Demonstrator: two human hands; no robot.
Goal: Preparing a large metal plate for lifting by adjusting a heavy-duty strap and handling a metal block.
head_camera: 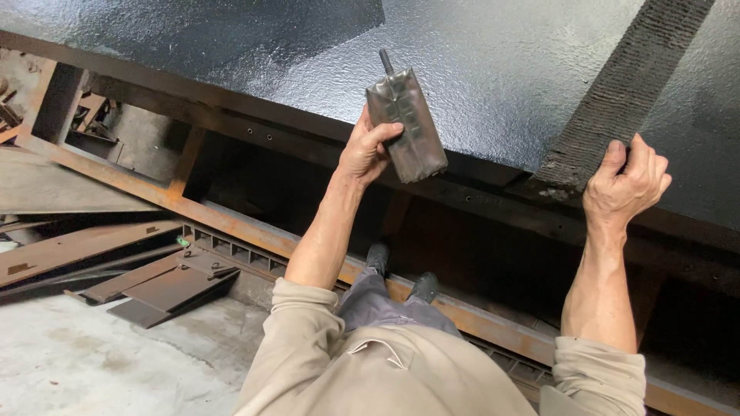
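Observation:
My left hand [365, 151] grips a grey metal block [407, 123] with grooved faces and a short threaded stud at its top end, held over the near edge of a big black glossy steel plate [478, 69]. My right hand [626, 183] clasps the near end of a long dark rough-textured bar [624, 85] that lies diagonally across the plate. Both forearms reach out from beige rolled sleeves.
The plate rests on a rusty steel frame [231, 223] with bolt holes along its beam. Flat rusty steel strips [154, 286] lie stacked on the concrete floor [92, 362] at the left. My dark shoes [401, 276] stand by the frame's lower rail.

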